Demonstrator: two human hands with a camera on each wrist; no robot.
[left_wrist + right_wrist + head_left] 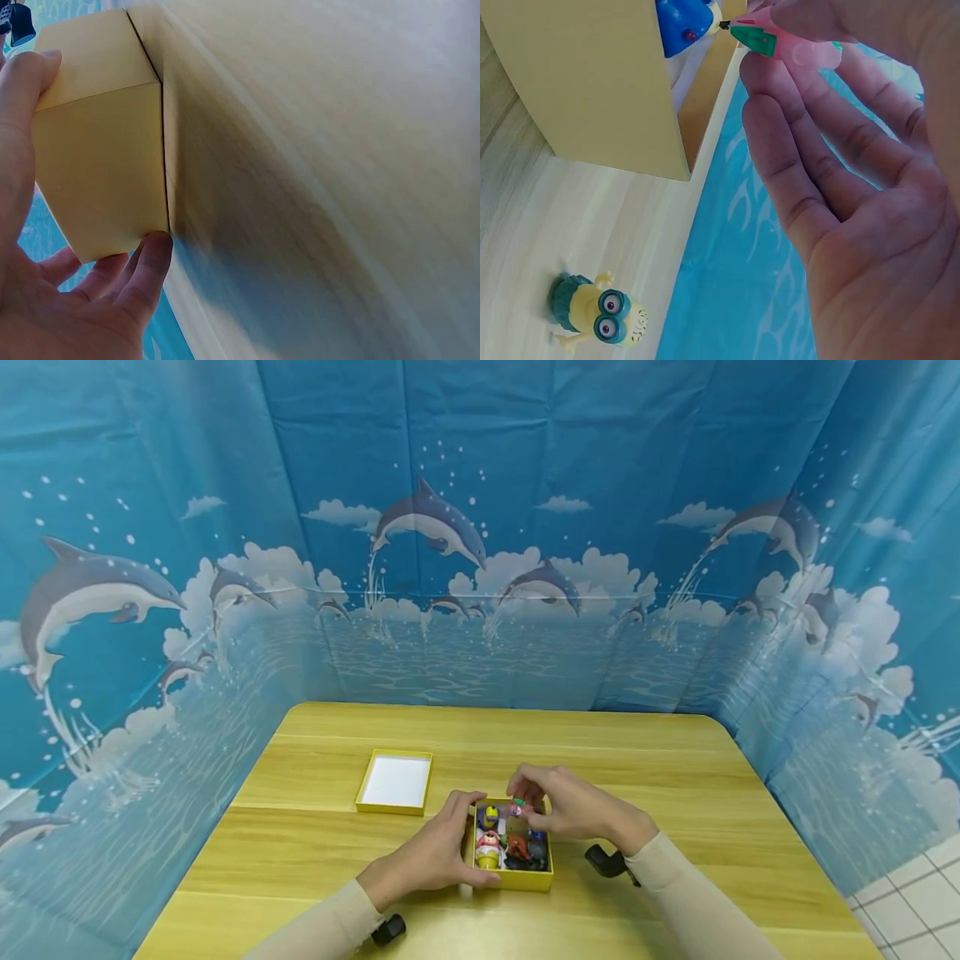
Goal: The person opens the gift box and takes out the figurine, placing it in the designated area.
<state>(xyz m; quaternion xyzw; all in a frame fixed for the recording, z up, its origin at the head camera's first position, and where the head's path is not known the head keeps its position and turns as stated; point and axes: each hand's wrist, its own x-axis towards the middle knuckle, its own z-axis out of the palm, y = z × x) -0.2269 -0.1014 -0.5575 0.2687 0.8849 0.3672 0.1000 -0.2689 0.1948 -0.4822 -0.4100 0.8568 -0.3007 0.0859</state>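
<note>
A small yellow box (525, 882) filled with toy figures stands on the table. My left hand (429, 853) holds it from the left, thumb on the near wall and fingertips on the far one, as the left wrist view of the box (101, 165) shows. Above the box's far right part, my right hand (573, 802) pinches a pink toy figure with green parts (802, 49). Inside the box are a yellow-and-purple figure (490, 816), a pink-and-yellow one (489, 853), a brown one (517, 846) and dark ones. A blue figure (684, 28) peeks over the rim in the right wrist view.
A shallow yellow lid (395, 781) lies left of the box with its white inside facing up. In the right wrist view, a yellow goggled figure (604, 307) is on the table (300, 860) beside the box. A dolphin-printed curtain (465, 652) surrounds the table.
</note>
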